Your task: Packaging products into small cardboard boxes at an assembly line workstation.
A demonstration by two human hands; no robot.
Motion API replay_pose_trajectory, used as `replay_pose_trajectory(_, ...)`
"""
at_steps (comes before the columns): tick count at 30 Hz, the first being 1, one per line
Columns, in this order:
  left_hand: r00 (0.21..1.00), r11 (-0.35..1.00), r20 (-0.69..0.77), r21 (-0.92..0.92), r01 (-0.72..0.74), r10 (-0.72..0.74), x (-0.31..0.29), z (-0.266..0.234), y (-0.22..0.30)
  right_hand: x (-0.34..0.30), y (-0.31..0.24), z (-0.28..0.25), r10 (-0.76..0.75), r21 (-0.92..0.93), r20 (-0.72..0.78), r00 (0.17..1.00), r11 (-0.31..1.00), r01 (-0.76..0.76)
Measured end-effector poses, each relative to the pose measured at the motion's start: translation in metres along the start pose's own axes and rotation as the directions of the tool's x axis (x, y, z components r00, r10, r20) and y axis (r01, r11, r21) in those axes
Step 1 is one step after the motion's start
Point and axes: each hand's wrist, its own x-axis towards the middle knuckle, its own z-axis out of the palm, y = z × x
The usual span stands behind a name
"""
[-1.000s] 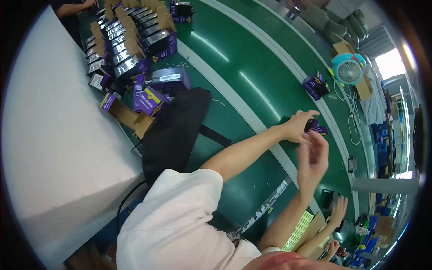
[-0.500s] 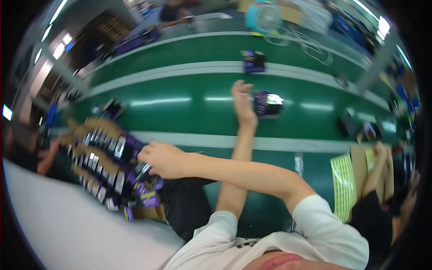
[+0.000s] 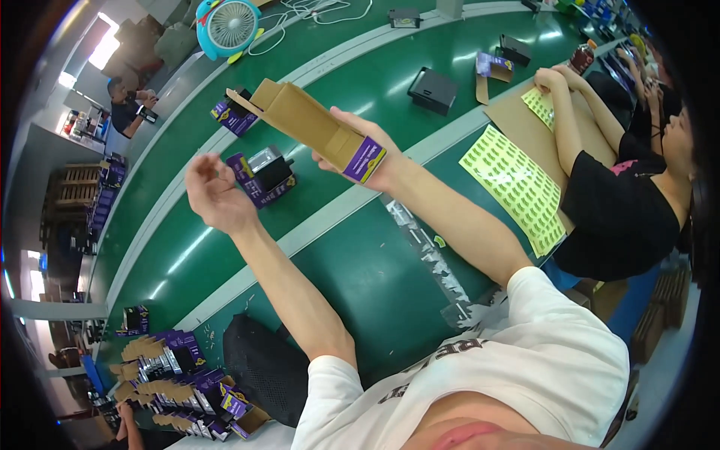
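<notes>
My right hand (image 3: 371, 146) grips an open brown and purple cardboard box (image 3: 307, 124), raised above the green belt with its bare inside showing. The box is tilted and its flaps stand out at the upper left end. To the left, my left hand (image 3: 219, 193) is off the belt, its fingers loosely bent and apart with nothing in them. Just right of those fingers, a purple box (image 3: 259, 193) holding a black device with a shiny clear top (image 3: 271, 168) rests on the belt. Another purple box (image 3: 234, 114) with a black item lies farther off.
Packed purple boxes (image 3: 176, 345) stand in rows at lower left beside a black mesh chair back (image 3: 262, 367). Yellow-green label sheets (image 3: 514, 184) lie at right, near a co-worker's arms (image 3: 566, 120). A black device (image 3: 433, 91) and a blue fan (image 3: 229, 30) are farther away.
The view has turned to the right. My right hand has come away from the box rows at left and now holds an open box. My left hand remains over the belt beside the purple box.
</notes>
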Motion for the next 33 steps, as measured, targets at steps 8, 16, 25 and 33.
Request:
replay_pose_trajectory(8, 0.947, 0.846, 0.275, 0.533, -0.004, -0.169, -0.005, 0.061, -0.021, -0.003, -0.024, -0.015, 0.195, -0.107, 0.02, 0.981, 0.975, -0.192)
replay_pose_trajectory(16, 0.82, 0.86, 0.3, 0.328, 0.391, -0.487, -0.032, 0.041, -0.068, 0.005, -0.058, -0.039, -0.166, -0.898, 0.011, 0.986, 0.433, 0.083)
replay_pose_trajectory(25, 0.885, 0.611, -0.074, 0.697, 0.376, -0.46, -0.047, 0.026, -0.103, -0.032, -0.14, -0.091, -0.175, -0.469, 0.044, 0.984, -0.873, -0.134)
replay_pose_trajectory(33, 0.842, 0.529, -0.19, 0.703, 0.476, -0.505, -0.048, 0.014, -0.094, -0.011, -0.112, -0.063, -0.071, -0.667, -0.078, 0.994, -0.738, -0.105)
